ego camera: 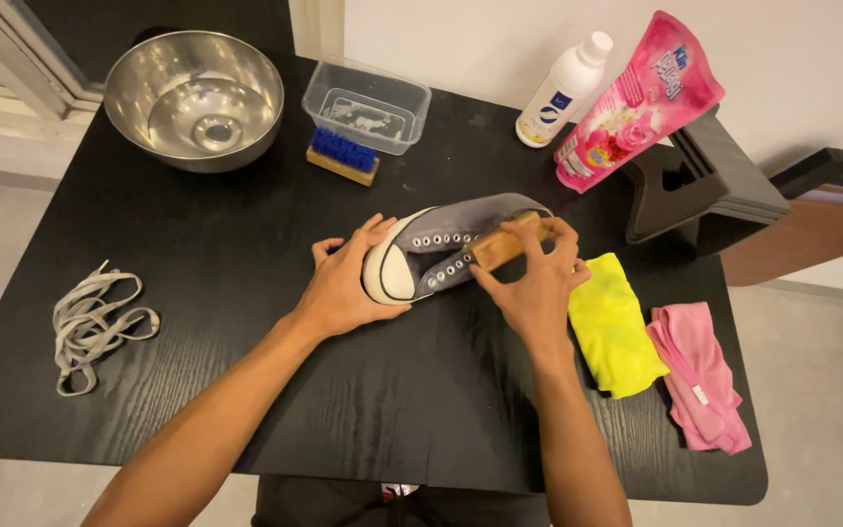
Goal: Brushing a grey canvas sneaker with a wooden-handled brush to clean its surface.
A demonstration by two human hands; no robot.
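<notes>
At the middle of a black tabletop (246,390), a person's left hand (343,283) cups the white toe of a grey canvas shoe (441,249) with its laces out, while the right hand (534,278) grips a wooden brush (504,241) against the eyelets. Scrubbing looks under way; the next stroke calls for a steady hold. Beyond, a pink refill pouch (636,98) leans beside a white bottle (563,93) with a small dark label.

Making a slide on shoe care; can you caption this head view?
Left hand steadies a grey sneaker while right hand presses a wooden brush against it on a black table.
</notes>
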